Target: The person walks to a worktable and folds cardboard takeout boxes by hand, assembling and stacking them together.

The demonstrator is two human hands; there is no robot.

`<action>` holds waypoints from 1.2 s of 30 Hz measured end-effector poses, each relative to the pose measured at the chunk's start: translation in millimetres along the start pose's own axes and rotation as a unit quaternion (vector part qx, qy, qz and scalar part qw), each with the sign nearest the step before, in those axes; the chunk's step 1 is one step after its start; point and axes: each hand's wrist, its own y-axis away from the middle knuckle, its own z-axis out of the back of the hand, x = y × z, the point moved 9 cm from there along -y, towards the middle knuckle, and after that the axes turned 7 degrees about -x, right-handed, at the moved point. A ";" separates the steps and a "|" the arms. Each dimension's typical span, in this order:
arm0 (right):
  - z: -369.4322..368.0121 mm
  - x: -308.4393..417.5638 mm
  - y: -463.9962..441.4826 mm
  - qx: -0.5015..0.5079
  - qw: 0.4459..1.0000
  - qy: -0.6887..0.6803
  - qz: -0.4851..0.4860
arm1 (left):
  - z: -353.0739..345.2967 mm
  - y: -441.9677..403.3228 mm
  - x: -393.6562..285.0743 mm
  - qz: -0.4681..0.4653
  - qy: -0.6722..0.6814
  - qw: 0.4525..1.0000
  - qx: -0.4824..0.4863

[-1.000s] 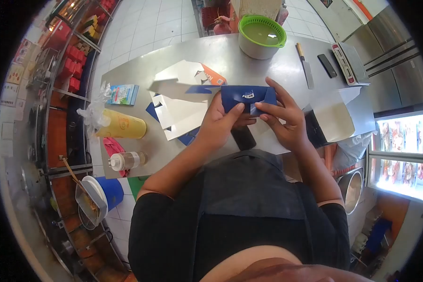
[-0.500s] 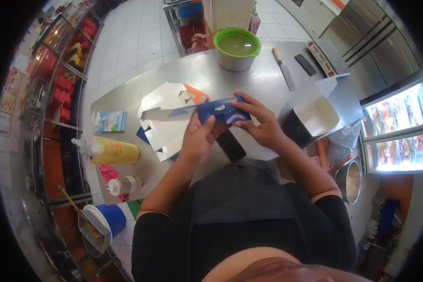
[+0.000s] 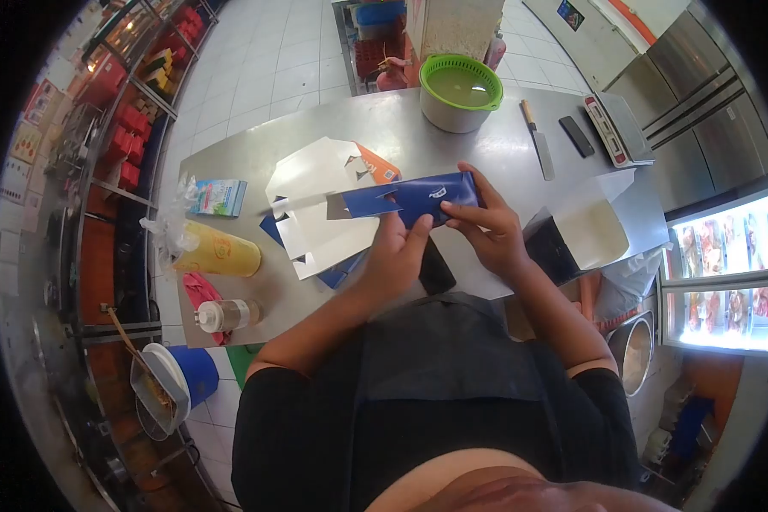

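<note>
Steel table (image 3: 290, 128), its near edge cut off by the apron (image 3: 452, 350). Far left of the left hand (image 3: 392, 256) are a blue packet (image 3: 220, 197), a yellow cup (image 3: 222, 250) half lost in crumpled plastic (image 3: 175, 218), and a bottle (image 3: 226, 316) over a pink cloth (image 3: 201, 294). Nearer, white card (image 3: 316, 196) mostly hides a blue sheet (image 3: 341, 271). That hand pinches the folded blue card (image 3: 422, 194) at its lower edge, fingertips hidden behind; the right hand (image 3: 495, 235) grips its right end, fingers parted. Below, between both, lies a partly covered black object (image 3: 435, 269). Beside the right hand, rightward, an open box (image 3: 593, 230) has a dim inside.
</note>
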 end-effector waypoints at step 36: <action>6.5 12.4 -47.7 -0.075 0.973 0.209 -0.067 | -2.4 12.0 -81.8 -0.425 -0.571 0.702 -0.014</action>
